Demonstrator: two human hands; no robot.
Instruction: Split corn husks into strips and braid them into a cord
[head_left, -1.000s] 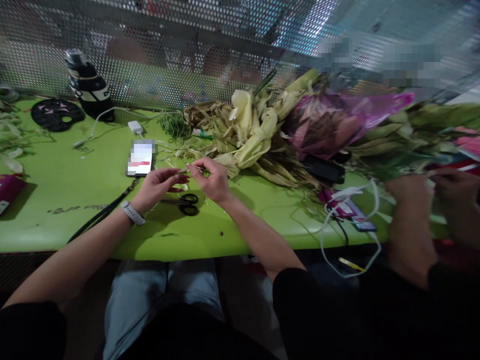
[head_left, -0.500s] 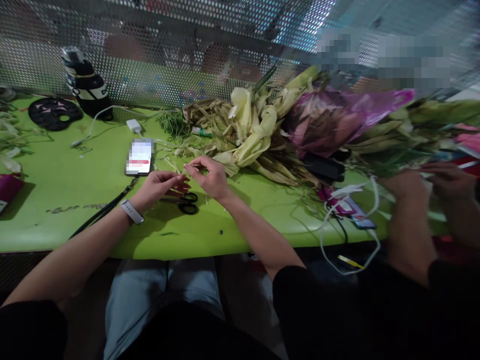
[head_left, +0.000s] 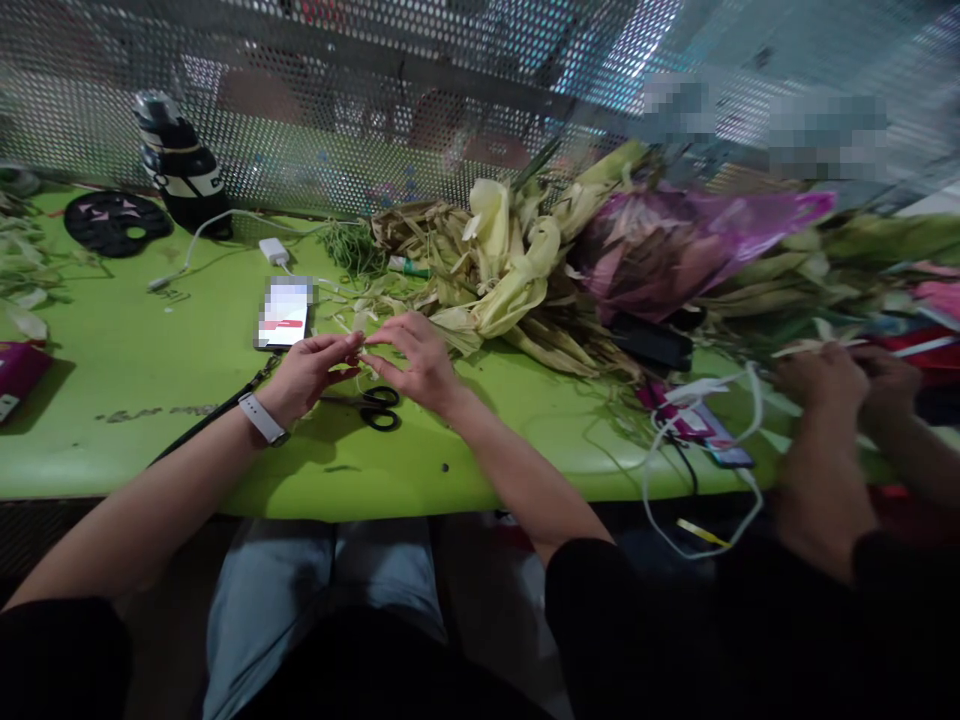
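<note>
Over the green table, my left hand (head_left: 311,372), with a white band on its wrist, pinches a small pale strip (head_left: 363,352), seemingly corn husk. Closing in from the other side, my right hand (head_left: 416,365) has thumb and forefinger at the same strip. The fingertips of both hands nearly meet and hide most of it. Just below them lie black-handled scissors (head_left: 381,408), their blades partly under my left hand. Dried corn husks (head_left: 517,290) are heaped beyond my right hand. A phone (head_left: 283,315) with a lit screen rests beyond my left wrist.
A dark bottle (head_left: 184,175) and black palette-like object (head_left: 116,222) stand at the back left. White cables (head_left: 649,470) loop over the table's front edge (head_left: 420,500). Another person's hands (head_left: 832,380) work at the right, near a purple plastic bag (head_left: 660,250).
My left fingers have closed more tightly, and my right hand has shifted slightly down with fingers more extended. The other person's hands have moved and now show a pale husk piece.
</note>
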